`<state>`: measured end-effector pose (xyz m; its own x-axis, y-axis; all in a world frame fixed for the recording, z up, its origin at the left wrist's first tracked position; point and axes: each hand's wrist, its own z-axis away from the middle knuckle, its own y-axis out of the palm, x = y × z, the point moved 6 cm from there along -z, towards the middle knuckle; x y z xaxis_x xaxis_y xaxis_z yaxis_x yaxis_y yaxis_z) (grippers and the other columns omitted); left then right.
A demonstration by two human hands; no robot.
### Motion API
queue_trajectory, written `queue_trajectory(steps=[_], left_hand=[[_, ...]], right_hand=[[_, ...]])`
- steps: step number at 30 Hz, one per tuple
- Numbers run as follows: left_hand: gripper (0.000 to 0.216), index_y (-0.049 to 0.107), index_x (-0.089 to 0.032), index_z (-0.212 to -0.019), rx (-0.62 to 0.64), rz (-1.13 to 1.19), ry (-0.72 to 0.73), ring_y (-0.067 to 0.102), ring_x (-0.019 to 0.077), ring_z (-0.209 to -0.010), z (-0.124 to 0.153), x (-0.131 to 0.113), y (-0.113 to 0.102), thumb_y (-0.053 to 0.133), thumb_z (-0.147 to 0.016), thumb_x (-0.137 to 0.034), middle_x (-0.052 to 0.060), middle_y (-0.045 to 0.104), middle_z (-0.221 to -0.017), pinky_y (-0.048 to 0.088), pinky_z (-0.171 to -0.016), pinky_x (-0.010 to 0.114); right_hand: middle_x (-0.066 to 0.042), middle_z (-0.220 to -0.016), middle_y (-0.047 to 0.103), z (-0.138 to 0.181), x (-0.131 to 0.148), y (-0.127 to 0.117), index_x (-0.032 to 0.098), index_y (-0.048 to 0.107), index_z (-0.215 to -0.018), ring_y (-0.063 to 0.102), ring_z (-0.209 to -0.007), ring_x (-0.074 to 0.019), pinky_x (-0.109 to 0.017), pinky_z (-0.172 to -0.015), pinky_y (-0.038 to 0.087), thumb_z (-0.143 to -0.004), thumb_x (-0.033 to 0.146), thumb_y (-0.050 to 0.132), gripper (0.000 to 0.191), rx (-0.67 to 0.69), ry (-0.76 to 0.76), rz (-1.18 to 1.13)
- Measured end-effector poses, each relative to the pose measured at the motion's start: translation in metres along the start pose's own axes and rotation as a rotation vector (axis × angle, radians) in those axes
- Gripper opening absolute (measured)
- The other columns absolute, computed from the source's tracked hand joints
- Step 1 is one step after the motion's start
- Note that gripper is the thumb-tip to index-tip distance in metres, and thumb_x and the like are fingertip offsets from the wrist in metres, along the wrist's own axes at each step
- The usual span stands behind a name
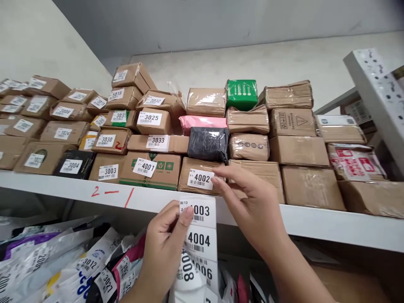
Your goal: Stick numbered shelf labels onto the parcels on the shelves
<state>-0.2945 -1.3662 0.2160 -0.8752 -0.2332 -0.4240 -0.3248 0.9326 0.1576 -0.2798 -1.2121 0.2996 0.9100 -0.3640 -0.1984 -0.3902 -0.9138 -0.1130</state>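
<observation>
Left hand [166,242] is clamped on the label strip [203,237]. Right hand [254,202] has fingertips at the right side of the 4002 label [199,179], on a box [202,164] by the shelf's [299,219] front edge; can't tell if they're pinching. I'd smooth it outward from the middle.

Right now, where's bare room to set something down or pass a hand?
A hand could probably pass above the green parcel, under the ceiling. No certain set-down spot shows: boxes crowd the shelf, bagged parcels the lower left, the left hand, right hand and label strip the centre.
</observation>
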Motion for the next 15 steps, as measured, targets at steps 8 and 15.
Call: queue_trajectory(steps=[8, 15], left_hand=[[0.023, 0.065, -0.018, -0.086, 0.048, 0.248, -0.032, 0.059, 0.0136, -0.072, -0.034, -0.02, 0.016, 0.066, -0.079, -0.041, 0.0, 0.064, -0.075, 0.048, -0.066, 0.022], [0.034, 0.055, -0.018, -0.067, 0.014, 0.31, 0.001, 0.042, 0.0066, -0.05, -0.064, -0.039, 0.017, 0.067, -0.075, -0.049, -0.006, 0.05, -0.056, 0.035, -0.045, 0.016]], right_hand=[[-0.003, -0.073, 0.071, 0.0, -0.005, 0.005, 0.02, 0.069, -0.082, 0.064, -0.064, -0.0144, -0.026, -0.056, 0.051, -0.076, 0.027, 0.069, 0.009, 0.08, 0.281, -0.356], [-0.003, -0.073, 0.067, -0.037, 0.023, -0.006, 0.021, 0.071, -0.074, 0.06, -0.068, -0.0154, -0.027, -0.055, 0.047, -0.079, 0.021, 0.065, 0.007, -0.137, -0.044, 0.004]])
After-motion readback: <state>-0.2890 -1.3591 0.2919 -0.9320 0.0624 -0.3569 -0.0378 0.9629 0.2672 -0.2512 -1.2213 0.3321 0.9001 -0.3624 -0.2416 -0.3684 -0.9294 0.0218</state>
